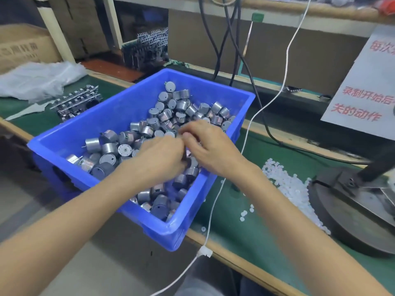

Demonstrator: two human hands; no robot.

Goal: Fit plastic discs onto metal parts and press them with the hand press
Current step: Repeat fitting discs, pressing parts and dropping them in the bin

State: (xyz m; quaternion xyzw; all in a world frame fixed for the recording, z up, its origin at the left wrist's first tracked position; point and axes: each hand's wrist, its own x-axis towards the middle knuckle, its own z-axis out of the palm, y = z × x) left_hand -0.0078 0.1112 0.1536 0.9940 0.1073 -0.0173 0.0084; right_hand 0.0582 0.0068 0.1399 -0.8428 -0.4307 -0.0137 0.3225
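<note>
A blue plastic bin holds several small round metal parts. Both my hands meet over the middle of the bin. My left hand has its fingers curled under, around something hidden by the hand itself. My right hand has its fingertips brought together at the left hand's fingertips; the thing pinched is too small and blurred to name. A heap of white plastic discs lies on the green mat to the right. The dark round base of the hand press stands at the far right.
A white cable runs across the mat beside the bin. Black cables hang behind. Metal strips and a plastic bag lie at the left, a cardboard box behind them. A printed sign leans at right.
</note>
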